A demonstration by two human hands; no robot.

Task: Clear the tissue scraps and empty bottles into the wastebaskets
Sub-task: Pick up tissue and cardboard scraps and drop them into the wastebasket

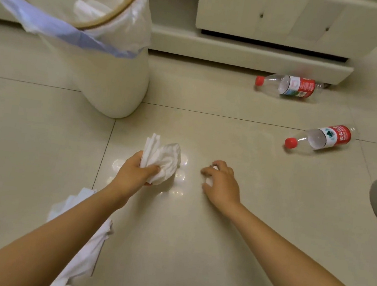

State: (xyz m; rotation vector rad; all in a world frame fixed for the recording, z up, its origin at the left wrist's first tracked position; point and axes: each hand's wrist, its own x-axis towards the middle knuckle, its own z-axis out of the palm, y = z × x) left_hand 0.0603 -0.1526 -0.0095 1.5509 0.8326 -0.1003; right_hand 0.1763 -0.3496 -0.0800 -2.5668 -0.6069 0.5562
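Left hand (135,174) at centre frame, fingers and thumb curled tight round a crumpled tissue wad (162,158), lifted just off the floor (256,221). Right hand (221,182) just beside it, low on the tiles, fingers curled down over a small white scrap (209,181) that peeks out beneath them. Upper left, the bin (110,82) with its plastic liner, white tissue (90,9) already lying inside. Two bottles with red caps lie on their sides at the right: far bottle (290,86) by the cabinet (279,16), near bottle (322,139) lower down, well apart from both hands. More white tissue (90,249) lies under the left forearm, lower left.
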